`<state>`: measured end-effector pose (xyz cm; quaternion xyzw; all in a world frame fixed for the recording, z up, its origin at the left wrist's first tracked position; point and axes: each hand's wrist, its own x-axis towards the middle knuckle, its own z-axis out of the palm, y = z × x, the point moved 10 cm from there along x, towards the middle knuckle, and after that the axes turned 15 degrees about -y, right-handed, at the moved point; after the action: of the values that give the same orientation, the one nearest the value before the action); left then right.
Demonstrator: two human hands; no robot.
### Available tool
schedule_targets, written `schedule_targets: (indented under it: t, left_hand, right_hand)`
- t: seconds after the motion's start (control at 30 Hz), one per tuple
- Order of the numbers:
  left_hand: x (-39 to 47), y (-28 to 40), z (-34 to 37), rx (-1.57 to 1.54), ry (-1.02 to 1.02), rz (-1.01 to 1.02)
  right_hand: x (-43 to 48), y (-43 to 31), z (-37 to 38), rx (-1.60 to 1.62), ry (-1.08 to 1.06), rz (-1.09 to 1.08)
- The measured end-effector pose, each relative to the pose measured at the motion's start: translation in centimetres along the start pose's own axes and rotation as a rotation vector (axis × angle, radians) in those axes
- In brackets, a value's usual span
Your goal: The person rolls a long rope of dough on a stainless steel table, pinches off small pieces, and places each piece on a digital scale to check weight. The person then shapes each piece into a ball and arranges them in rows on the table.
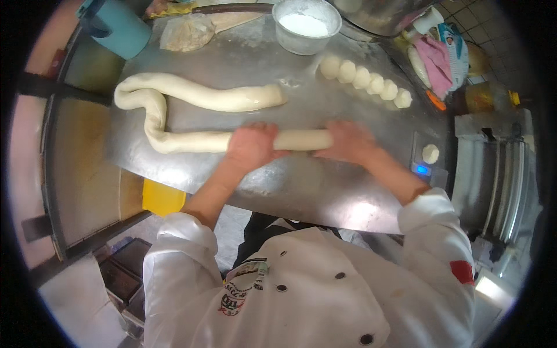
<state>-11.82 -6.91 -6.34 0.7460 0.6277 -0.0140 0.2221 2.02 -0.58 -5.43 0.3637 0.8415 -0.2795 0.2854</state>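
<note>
A long rope of pale dough (196, 142) lies on the metal worktable (287, 182), bent back on itself at the left so that its thicker stretch runs behind. My left hand (254, 142) curls over the front stretch and grips it. At that stretch's right end is my right hand (347, 142), slightly blurred, with its fingers around the dough's tip. Part of the rope is hidden under both hands. Behind my right hand, several cut dough pieces (361, 77) sit in a slanting row. One more dough piece (430, 154) rests on a small digital scale (421, 169) at the right.
A bowl of white flour (307, 27) stands at the back, beside a plastic bag (188, 34) and a blue-green pitcher (115, 30). An orange-handled tool (436, 100) and a pink cloth (434, 61) lie at the right. A metal machine (491, 174) borders the table there.
</note>
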Motion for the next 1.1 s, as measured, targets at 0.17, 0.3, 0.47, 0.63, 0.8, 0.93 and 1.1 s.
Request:
schedule_targets:
  t: [0.17,0.3,0.47,0.63,0.8,0.93,1.1]
  left_hand:
    - [2.5,7.0,0.8,0.086,0.169,0.265]
    - [0.2,9.9,2.3,-0.004,-0.02,0.354]
    - [-0.7,12.4,0.7,0.021,-0.153,0.323]
    - [9.8,9.8,-4.4,0.209,0.301,0.164]
    - [4.2,11.6,3.1,0.124,-0.057,0.371]
    - [2.7,14.6,2.9,0.102,0.009,0.358]
    - [8.3,15.1,2.7,-0.221,-0.31,0.187]
  right_hand:
    - [-3.1,7.3,5.7,-0.076,0.218,0.213]
    - [-9.0,2.5,8.4,0.032,0.55,0.044]
    - [-12.3,-0.4,4.6,0.075,0.733,-0.027]
    - [-5.1,9.9,-1.4,0.122,0.87,0.275]
    - [-5.5,6.8,7.3,0.064,0.472,-0.021]
    - [-7.7,6.4,8.2,0.088,0.372,0.004]
    - [-9.2,7.3,1.2,0.228,0.44,-0.141]
